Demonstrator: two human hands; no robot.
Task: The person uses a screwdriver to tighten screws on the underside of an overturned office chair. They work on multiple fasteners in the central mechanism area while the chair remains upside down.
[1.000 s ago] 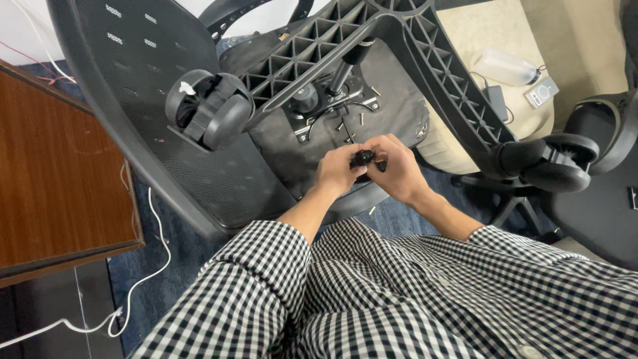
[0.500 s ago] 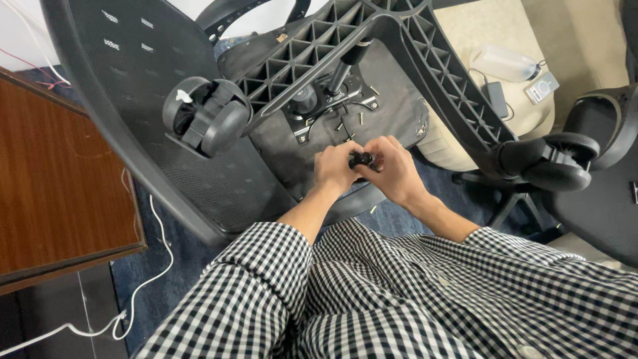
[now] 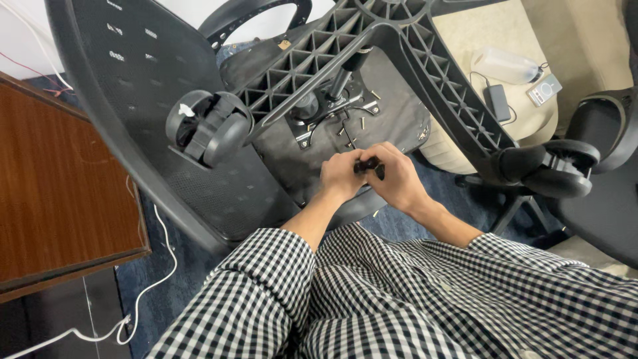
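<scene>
Both hands work a small black part over an upturned office chair.

The chair (image 3: 199, 133) lies overturned, filling the view from 9 to 3 o'clock, its star base (image 3: 399, 60) at 12, one caster (image 3: 209, 126) at 10 and another (image 3: 551, 166) at 3. A wooden desk (image 3: 60, 193) sits at 9. At centre, left hand (image 3: 340, 174) and right hand (image 3: 399, 179) meet, fingers of both clamped on the part (image 3: 367, 165), just below the seat plate (image 3: 332, 110).

Chair's flipped over, so its base (image 3: 399, 40) sits above the seat underside (image 3: 399, 113). 1 caster (image 3: 209, 126) sticks out left, another caster (image 3: 551, 166) right. Wooden desk (image 3: 60, 199) far left, cushion (image 3: 498, 40) behind.
</scene>
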